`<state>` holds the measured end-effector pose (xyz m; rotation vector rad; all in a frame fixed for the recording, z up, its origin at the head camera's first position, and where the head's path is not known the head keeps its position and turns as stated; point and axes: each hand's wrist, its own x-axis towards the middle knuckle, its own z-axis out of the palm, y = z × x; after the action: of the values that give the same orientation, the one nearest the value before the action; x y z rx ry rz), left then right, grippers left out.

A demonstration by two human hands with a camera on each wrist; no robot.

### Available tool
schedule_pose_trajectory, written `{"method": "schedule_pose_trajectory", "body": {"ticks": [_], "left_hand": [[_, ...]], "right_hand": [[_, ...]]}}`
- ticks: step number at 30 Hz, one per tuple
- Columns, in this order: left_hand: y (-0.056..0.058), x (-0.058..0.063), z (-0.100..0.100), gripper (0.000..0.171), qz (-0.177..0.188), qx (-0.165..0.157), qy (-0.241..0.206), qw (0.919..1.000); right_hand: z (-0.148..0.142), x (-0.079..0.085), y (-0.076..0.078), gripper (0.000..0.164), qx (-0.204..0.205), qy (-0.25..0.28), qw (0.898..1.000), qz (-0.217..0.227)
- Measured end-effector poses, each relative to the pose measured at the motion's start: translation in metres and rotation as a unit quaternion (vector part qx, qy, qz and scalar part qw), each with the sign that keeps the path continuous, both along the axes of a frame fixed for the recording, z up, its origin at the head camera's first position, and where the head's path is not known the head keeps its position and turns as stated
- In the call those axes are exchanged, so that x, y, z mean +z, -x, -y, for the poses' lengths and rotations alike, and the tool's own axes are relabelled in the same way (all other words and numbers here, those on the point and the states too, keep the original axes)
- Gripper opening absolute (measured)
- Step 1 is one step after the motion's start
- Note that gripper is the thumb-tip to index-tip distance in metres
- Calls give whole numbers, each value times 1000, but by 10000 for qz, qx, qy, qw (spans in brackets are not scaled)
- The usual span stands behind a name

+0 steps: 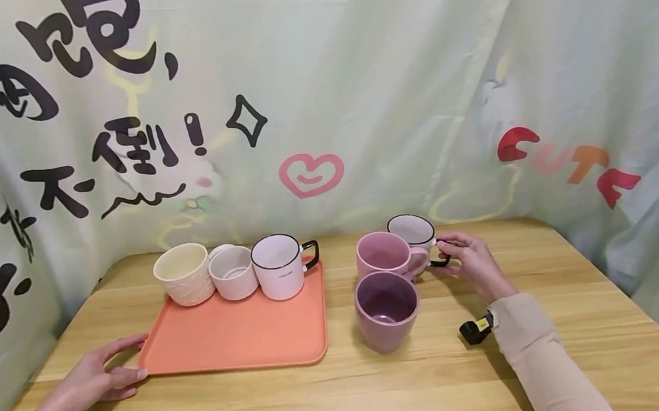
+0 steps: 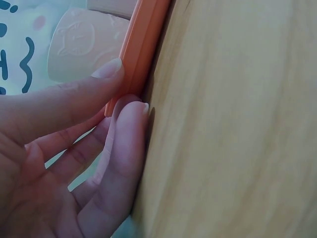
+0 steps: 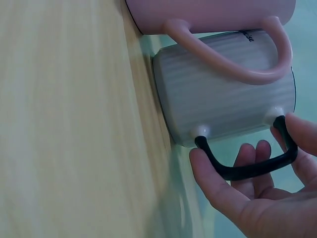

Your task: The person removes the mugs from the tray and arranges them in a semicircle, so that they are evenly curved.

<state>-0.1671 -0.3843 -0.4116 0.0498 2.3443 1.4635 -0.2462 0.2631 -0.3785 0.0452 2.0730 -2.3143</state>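
Note:
My left hand (image 1: 97,379) holds the near left corner of an orange tray (image 1: 235,337), with the thumb and fingers at its rim. On the tray's far side stand a cream cup (image 1: 184,276), a small white ribbed cup (image 1: 233,274) and a white mug (image 1: 279,270) with a black handle. At the right, my right hand (image 1: 473,259) grips the black handle of a second white mug (image 3: 223,94), upright on the table. A pink mug (image 1: 383,253) partly hides this mug. A purple mug (image 1: 389,312) stands in front of the pink one.
The wooden table (image 1: 360,401) carries everything. A printed curtain (image 1: 353,84) hangs behind it and along its sides. The pink mug's handle lies close beside the white mug that my right hand holds.

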Motion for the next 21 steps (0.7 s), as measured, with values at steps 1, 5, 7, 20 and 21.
{"method": "schedule_pose_trajectory", "body": {"ticks": [1,5,7,20,21], "left_hand": [[0,0,0,83,-4,7,-30,10000],[2,-2,-1,82,-9,26,-38,10000],[2,-2,-2,83,7,76,-17,10000],[-1,-4,3,83,-31,73,-27,10000],[-1,-3,2,82,-38,82,-18,10000]], "right_hand": [[0,-1,0,23,-22,0,10000,-12],[-1,-2,-1,27,-18,30,10000,-55],[-2,-2,-1,29,-12,65,10000,-74],[-3,-3,9,23,257,6,9995,-171],[-5,-2,9,20,305,-120,9993,-156]]}}
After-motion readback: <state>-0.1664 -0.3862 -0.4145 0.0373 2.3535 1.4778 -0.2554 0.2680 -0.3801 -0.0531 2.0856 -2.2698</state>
